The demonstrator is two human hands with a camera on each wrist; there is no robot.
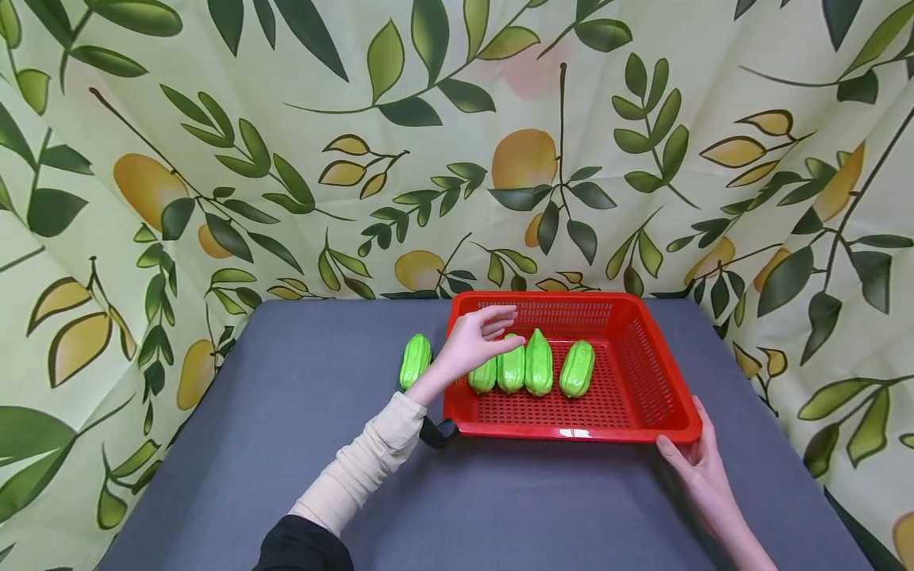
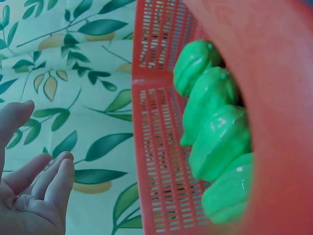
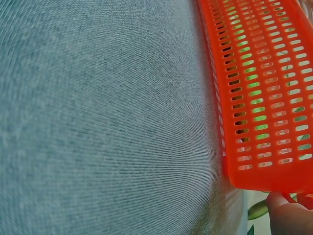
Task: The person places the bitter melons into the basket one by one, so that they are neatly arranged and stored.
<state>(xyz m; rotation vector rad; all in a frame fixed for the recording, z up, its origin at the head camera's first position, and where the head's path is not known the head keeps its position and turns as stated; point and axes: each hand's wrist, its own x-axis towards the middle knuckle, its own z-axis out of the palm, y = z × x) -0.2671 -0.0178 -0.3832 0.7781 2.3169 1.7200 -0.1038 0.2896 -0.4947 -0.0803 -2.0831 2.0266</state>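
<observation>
A red slotted plastic basket (image 1: 628, 432) holds several shiny green, ridged, gourd-like vegetables (image 1: 577, 369) lying side by side, also seen in the left wrist view as green gourds (image 2: 220, 142). Above the basket's left part hovers my left hand (image 1: 477, 337), fingers loosely bent and nothing in them; it partly covers the leftmost gourd inside. One more green gourd (image 1: 416, 361) lies on the table outside, left of the basket, near my left forearm. My right hand (image 1: 698, 456) grips the basket's front right corner, thumb at the front rim and fingers round the right side.
A blue-grey cloth covers the table (image 1: 321, 381). Behind it hangs a leaf-and-fruit patterned curtain (image 1: 457, 159). A black strap (image 1: 438, 433) at my left wrist sits close to the basket's front left corner.
</observation>
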